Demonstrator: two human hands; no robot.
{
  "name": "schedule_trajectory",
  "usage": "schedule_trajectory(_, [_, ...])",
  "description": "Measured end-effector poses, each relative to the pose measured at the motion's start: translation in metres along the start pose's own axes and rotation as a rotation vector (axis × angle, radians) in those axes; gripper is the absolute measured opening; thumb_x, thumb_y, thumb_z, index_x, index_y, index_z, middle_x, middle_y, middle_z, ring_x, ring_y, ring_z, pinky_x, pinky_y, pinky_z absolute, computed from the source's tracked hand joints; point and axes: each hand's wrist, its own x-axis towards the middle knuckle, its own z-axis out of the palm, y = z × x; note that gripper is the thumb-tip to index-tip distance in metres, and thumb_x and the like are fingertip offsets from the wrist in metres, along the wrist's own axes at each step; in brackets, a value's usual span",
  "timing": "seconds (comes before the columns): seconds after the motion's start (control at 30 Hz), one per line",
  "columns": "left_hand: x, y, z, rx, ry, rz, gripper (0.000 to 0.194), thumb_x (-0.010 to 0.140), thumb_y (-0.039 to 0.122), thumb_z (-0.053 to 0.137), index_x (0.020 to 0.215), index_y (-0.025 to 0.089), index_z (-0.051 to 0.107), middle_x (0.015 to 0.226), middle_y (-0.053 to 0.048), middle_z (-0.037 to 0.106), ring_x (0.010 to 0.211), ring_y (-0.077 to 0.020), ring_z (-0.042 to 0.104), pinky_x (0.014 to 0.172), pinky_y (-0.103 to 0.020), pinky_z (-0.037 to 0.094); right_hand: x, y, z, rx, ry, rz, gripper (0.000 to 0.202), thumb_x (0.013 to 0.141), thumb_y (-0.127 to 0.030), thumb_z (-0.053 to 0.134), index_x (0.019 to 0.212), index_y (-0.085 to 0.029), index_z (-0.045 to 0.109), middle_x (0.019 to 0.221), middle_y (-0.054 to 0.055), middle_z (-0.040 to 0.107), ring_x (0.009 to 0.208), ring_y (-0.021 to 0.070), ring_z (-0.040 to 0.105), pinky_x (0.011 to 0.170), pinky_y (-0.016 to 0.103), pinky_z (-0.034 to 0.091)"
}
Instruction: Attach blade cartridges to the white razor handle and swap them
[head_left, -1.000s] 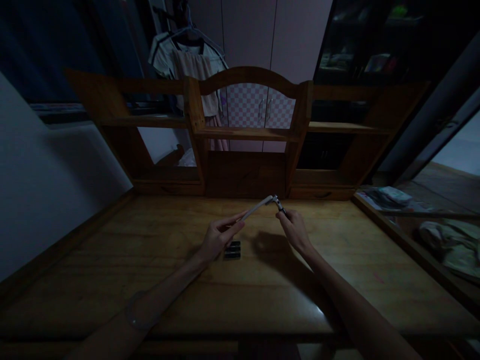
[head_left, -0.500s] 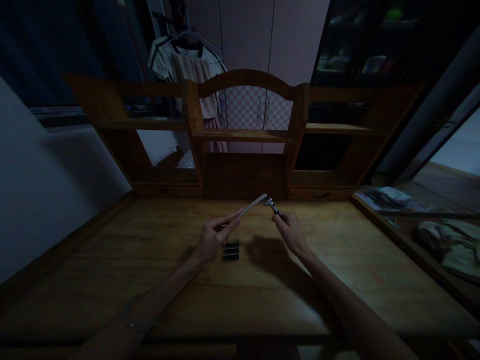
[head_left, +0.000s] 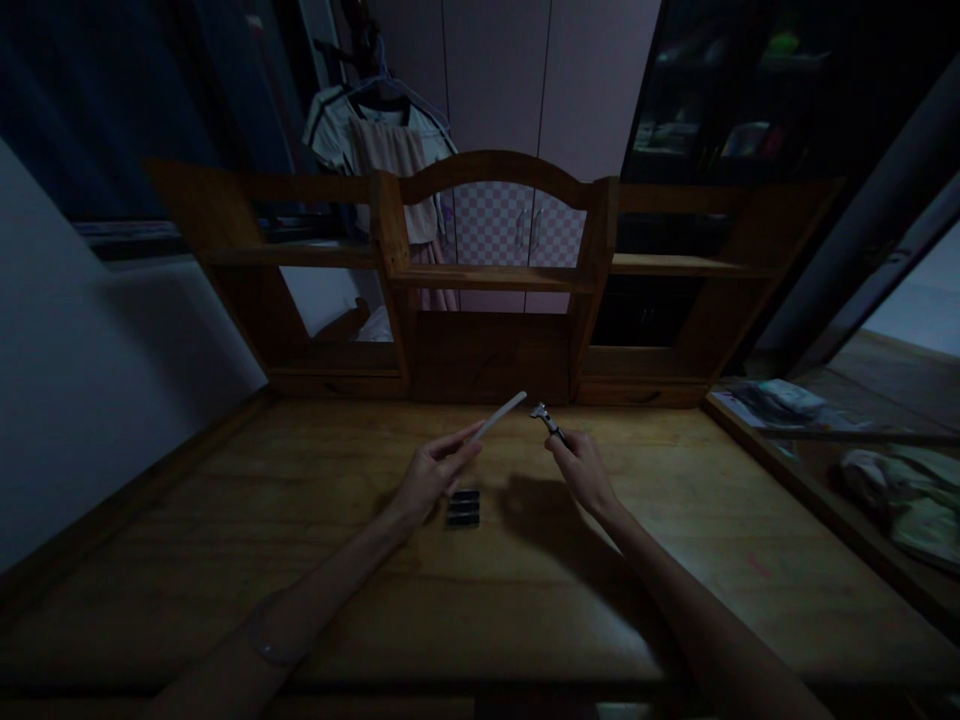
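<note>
Above the desk, pale stick: slim and whitish, slanting up and to the right, its far end free in the air.
Left hand: pinches the stick's lower end between thumb and fingers, hiding that end; a clear bracelet circles the forearm.
Metal-headed tool: just right of the stick's raised tip, apart from it; shiny head, dark handle, leaning up and to the left.
Right hand: wrapped around the handle, thumb along it.
Dark pack: three black bars side by side, lying on the wood just beside and below the left hand.
Wooden hutch: runs along the back edge, with open shelves, an arched top and small drawers; it stands between the desk and the room behind, partly blocking the view.
Behind: pink wardrobe with checked panels; hanging clothes to its left; dark blue curtain at far left.
Right side: low shelf with a flat plastic-looking bundle and crumpled fabric, both dim.
</note>
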Motion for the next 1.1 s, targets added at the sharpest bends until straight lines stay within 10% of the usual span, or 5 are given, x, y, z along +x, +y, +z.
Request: schedule_trajectory(1.1, [0.004, -0.004, -0.008, -0.209, -0.12, -0.105, 0.051, 0.075, 0.032, 0.071, 0.123, 0.017, 0.059, 0.053, 0.01, 0.021, 0.042, -0.0022, 0.012, 0.036, -0.017, 0.011, 0.004, 0.016, 0.007, -0.08, 0.003, 0.035, 0.031, 0.082, -0.035, 0.044, 0.058, -0.016, 0.047, 0.052, -0.002, 0.04, 0.05, 0.011, 0.039, 0.048, 0.023, 0.021])
